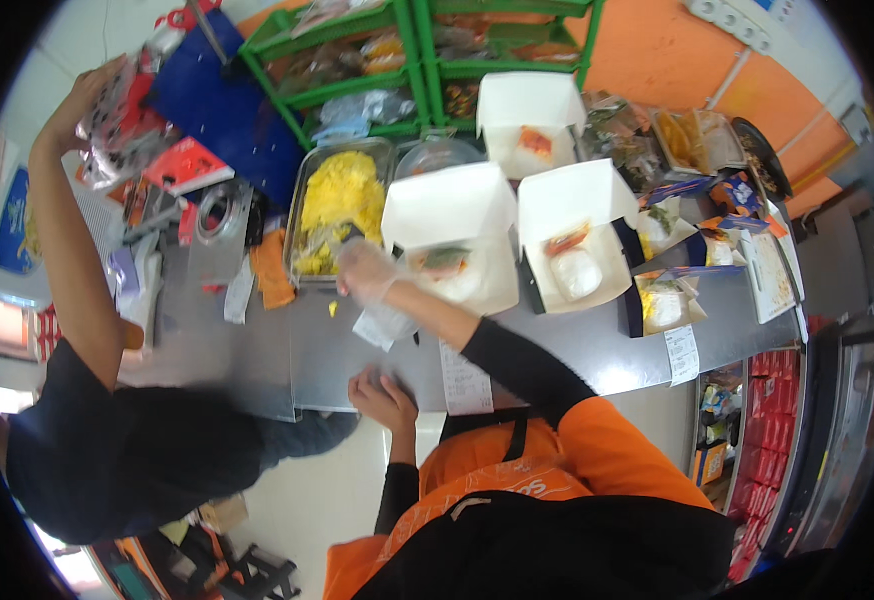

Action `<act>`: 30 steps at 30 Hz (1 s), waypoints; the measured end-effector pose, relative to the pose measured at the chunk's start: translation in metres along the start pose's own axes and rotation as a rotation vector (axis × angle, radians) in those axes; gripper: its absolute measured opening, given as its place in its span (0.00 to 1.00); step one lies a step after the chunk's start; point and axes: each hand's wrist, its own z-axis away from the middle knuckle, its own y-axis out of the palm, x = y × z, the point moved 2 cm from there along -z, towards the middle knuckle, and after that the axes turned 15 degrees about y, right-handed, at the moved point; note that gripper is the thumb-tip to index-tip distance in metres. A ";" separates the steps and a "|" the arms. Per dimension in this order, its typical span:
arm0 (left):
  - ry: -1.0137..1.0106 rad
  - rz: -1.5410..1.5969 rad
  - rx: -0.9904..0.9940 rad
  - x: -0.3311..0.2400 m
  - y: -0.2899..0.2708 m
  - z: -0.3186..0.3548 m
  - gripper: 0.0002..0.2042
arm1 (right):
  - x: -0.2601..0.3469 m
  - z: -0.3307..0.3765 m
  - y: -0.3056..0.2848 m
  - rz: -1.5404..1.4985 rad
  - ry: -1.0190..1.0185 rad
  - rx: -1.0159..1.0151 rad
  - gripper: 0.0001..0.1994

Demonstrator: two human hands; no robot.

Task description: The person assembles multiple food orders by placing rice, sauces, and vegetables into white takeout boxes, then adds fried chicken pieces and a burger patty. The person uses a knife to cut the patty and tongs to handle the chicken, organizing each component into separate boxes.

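My right hand [365, 272], in a clear plastic glove, is closed around a dark serving utensil [352, 235] at the near right corner of a rectangular tray [294, 215]. Crumbled yellow egg [342, 190] fills much of that tray. The utensil's working end is hard to make out. Bare and lower down, my left hand [384, 400] rests at the metal table's front edge, fingers apart and slightly bent, holding nothing. Right of the tray, open white boxes [492, 285] hold rice with reddish and green toppings. A crumb of egg [333, 309] lies on the table.
Printed slips [467, 380] hang over the table edge. Small dark-blue boxes [665, 305] with rice stand at the right. Green racks [342, 95] line the back, beside a blue panel [207, 90]. At the left, a co-worker's arm [72, 230] reaches toward silvery-red packages [127, 120].
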 end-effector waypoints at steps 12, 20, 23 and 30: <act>0.055 0.028 -0.102 0.002 -0.003 0.005 0.21 | -0.068 0.076 -0.020 -0.052 -0.142 -0.023 0.12; 0.651 0.938 0.037 -0.274 -0.024 -0.007 0.18 | -0.132 0.364 -0.163 -0.685 0.037 0.511 0.18; 0.881 1.276 0.247 -0.397 -0.054 0.040 0.16 | -0.153 0.508 -0.218 -0.939 0.036 0.035 0.30; 1.388 1.786 0.863 -0.626 -0.133 0.197 0.15 | -0.193 0.778 -0.269 -1.203 -0.168 -1.098 0.40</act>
